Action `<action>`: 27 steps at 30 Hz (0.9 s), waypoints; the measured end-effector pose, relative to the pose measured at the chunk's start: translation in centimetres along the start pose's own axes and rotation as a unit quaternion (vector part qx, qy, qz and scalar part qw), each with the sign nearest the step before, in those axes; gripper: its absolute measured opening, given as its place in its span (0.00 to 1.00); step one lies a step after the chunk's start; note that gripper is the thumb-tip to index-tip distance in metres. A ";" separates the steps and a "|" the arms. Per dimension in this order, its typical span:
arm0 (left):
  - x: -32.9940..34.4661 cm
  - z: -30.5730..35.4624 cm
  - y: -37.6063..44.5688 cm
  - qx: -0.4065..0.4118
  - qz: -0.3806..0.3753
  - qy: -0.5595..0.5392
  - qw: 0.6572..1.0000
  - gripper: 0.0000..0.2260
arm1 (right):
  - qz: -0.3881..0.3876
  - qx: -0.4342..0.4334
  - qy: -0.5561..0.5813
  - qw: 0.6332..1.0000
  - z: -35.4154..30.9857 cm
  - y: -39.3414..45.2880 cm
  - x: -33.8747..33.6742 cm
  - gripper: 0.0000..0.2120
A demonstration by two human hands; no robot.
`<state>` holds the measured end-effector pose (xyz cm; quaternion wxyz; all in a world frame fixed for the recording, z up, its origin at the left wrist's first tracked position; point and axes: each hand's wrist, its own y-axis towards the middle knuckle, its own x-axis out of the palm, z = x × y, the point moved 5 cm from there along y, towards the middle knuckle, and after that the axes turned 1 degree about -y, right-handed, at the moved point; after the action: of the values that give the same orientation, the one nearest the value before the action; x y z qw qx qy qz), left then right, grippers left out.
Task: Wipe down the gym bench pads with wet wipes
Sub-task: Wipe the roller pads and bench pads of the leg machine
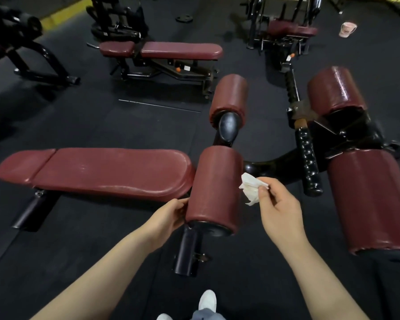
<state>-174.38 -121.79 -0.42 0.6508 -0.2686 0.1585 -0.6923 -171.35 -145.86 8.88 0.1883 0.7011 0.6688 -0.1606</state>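
The long bench pad point(97, 173) is lying flat on the left. The left hand point(171, 214) is gripping the near roller pad point(215, 188) at its side, probably steadying it. The right hand point(278, 205) is pinching a crumpled wet wipe point(251, 188) just beside the roller's right flank, likely readying a wipe. No readable writing is showing.

Crumpled white wet wipe point(252, 188) just beside the near maroon roller pad point(215, 188), right of the flat bench pad point(106, 173).
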 end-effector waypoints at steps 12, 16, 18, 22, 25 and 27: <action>1.2 2.6 -2.8 0.134 0.092 0.088 0.983 0.21 | 0.012 -0.100 0.018 0.995 -1.7 2.2 0.2 0.11; 3.1 5.7 -4.4 0.236 0.078 0.376 0.893 0.24 | 0.010 -0.185 -0.046 0.982 -2.9 4.8 1.9 0.13; 2.9 6.2 -4.3 0.255 0.088 0.448 0.852 0.27 | 0.008 -0.211 -0.085 0.974 -2.7 6.3 2.7 0.15; 1.5 6.9 -3.8 0.250 0.095 0.397 0.878 0.26 | 0.017 -0.233 -0.128 0.964 -1.9 8.4 3.7 0.17; 1.5 7.6 -2.9 0.257 0.088 0.428 0.862 0.28 | -0.030 -0.263 -0.146 0.953 -2.0 8.4 5.2 0.18; 1.6 7.9 -2.1 0.255 0.078 0.454 0.850 0.30 | -0.076 -0.274 -0.154 0.946 -2.3 7.7 5.6 0.20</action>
<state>-171.51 -122.17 7.37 0.6034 0.2646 0.2747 -0.7003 -163.42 -140.09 8.58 0.4606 0.5366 0.7012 -0.0910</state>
